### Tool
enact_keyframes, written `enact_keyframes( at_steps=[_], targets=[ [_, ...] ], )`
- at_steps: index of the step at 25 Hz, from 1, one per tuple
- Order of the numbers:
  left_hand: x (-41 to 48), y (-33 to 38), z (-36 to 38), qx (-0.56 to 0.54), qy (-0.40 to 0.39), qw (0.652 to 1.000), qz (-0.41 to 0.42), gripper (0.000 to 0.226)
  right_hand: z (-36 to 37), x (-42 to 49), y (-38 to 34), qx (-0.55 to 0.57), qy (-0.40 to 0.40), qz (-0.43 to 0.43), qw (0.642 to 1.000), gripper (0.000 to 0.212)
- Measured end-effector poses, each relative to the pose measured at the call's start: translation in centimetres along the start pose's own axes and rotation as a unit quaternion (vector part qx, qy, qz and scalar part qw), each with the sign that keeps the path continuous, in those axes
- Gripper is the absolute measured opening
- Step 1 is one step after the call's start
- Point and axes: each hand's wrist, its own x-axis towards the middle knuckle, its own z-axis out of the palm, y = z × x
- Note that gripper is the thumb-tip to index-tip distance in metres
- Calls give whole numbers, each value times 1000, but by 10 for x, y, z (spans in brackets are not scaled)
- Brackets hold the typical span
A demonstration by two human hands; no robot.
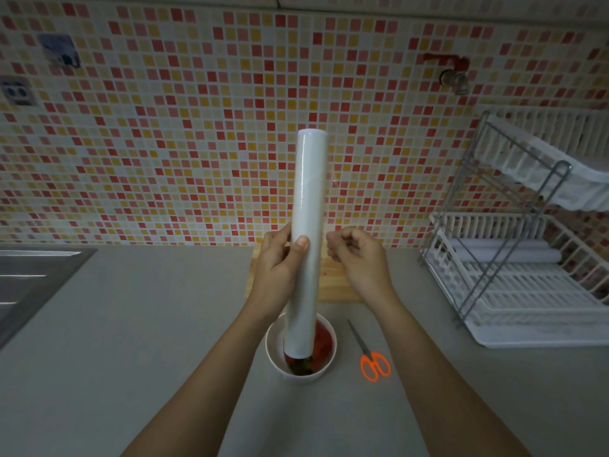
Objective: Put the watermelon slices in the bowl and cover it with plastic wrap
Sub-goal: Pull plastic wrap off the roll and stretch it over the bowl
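The bowl (275, 344) is white, with red melon (323, 339) inside. Above it, the roll (308, 209) is white. Right of it, the scissors (374, 361) have orange handles. Behind it, the wall (164, 143) has small red, pink and yellow squares.

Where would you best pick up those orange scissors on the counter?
Grip the scissors by their orange handle loops, reaching down from the near side. They lie flat and closed right of the bowl, blades pointing away, loops nearest the person.
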Motion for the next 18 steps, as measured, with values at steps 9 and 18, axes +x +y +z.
enact_keyframes(
  at_steps=[9, 18],
  targets=[
    [7, 8, -4, -5, -11, 1000, -9, 31, -2, -15, 17, 39, -69, 50, 996, 6],
    [12, 18, -8, -67, -24, 997, -8, 26, -1, -24, 25, 49, -88, 86, 991, 6]
  ],
)
